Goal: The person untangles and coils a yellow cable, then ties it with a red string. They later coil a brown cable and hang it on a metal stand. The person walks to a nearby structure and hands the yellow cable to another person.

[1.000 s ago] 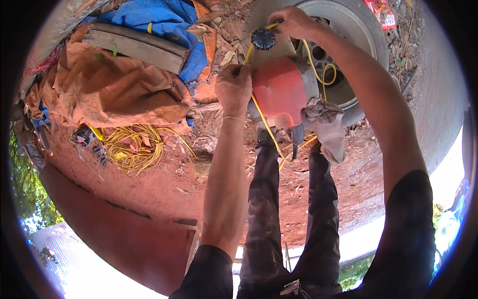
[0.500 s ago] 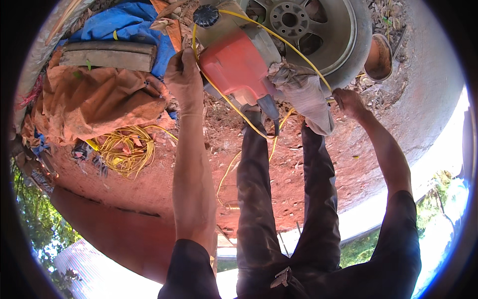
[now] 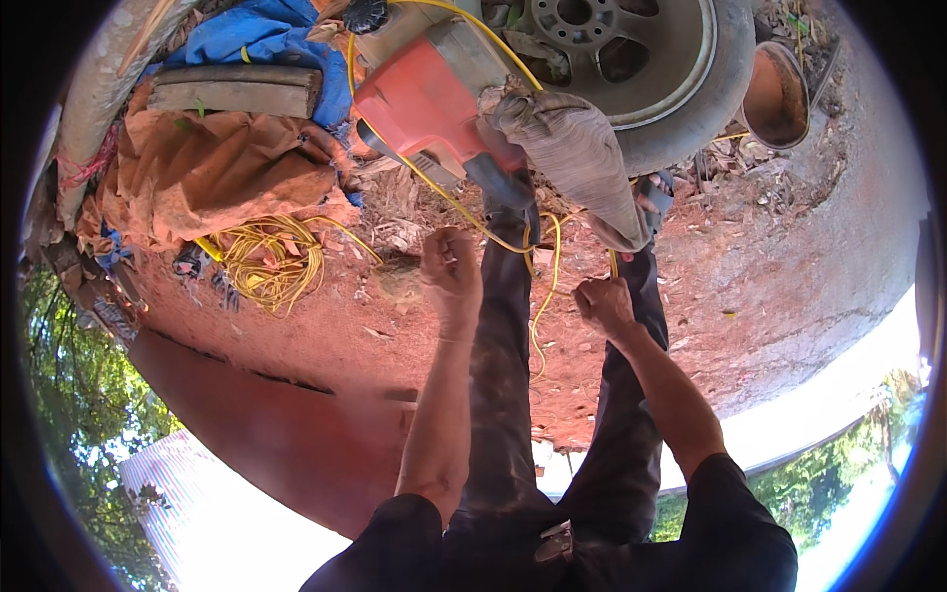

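Hands [image 3: 528, 286] on yellow cord [image 3: 538, 286], perhaps gripping.

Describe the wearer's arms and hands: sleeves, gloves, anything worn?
Both forearms are bare from above the elbow down. Short dark sleeves, black or near it, cover the upper arms; the left sleeve and right sleeve look like parts of one shirt. The left hand and right hand are ungloved. No watch, band or ring shows at this resolution.
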A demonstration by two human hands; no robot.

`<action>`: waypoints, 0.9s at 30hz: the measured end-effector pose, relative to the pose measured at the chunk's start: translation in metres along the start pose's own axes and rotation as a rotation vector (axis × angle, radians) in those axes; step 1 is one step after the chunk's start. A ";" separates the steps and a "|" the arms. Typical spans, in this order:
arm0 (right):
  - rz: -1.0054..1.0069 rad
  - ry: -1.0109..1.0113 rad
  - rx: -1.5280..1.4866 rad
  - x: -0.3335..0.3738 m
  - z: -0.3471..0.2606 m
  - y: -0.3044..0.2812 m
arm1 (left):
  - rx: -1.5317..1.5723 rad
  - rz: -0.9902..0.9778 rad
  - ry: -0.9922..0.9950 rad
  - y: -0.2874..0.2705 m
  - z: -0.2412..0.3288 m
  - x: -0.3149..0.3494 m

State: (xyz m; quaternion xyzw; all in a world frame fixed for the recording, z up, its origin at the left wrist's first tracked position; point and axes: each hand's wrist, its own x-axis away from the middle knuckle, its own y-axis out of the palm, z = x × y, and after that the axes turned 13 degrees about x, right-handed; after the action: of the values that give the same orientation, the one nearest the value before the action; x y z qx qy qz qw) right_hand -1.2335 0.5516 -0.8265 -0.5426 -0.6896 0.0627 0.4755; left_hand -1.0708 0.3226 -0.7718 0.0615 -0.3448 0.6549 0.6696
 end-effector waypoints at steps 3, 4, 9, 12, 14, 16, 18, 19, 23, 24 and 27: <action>-0.330 0.018 0.204 0.013 -0.017 0.015 | -0.045 -0.054 0.086 0.013 -0.026 0.016; -0.275 -0.023 0.144 0.013 -0.018 0.017 | -0.031 -0.111 0.064 0.016 -0.030 0.013; -0.230 -0.063 0.070 -0.012 -0.020 0.013 | 0.351 -0.199 -0.042 0.025 -0.014 -0.014; -0.020 -0.038 -0.033 -0.030 -0.028 0.003 | 0.554 -0.122 -0.074 0.019 0.010 -0.035; 0.031 -0.015 -0.065 -0.036 -0.037 -0.005 | 0.529 -0.125 -0.077 0.017 0.023 -0.049; 0.035 -0.042 -0.140 -0.036 -0.045 -0.011 | 0.511 -0.101 -0.131 0.017 0.031 -0.059; 0.015 -0.066 -0.181 -0.035 -0.052 -0.013 | 0.475 -0.104 -0.134 0.019 0.034 -0.066; 0.006 -0.095 -0.184 -0.035 -0.057 -0.011 | 0.442 -0.118 -0.119 0.020 0.034 -0.068; -0.038 -0.183 -0.189 -0.044 -0.083 0.011 | 0.330 -0.107 -0.141 0.022 0.027 -0.073; 0.040 -0.231 -0.250 -0.050 -0.095 0.019 | 0.314 -0.126 -0.180 0.021 0.025 -0.075; 0.068 -0.252 -0.389 -0.067 -0.151 0.042 | 0.252 -0.210 -0.149 0.014 0.017 -0.082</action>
State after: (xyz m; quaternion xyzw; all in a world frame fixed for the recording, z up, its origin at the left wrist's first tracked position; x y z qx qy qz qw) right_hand -1.0977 0.4500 -0.8096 -0.6350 -0.7238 0.0119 0.2697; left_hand -1.0821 0.2464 -0.8084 0.2290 -0.3006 0.6128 0.6940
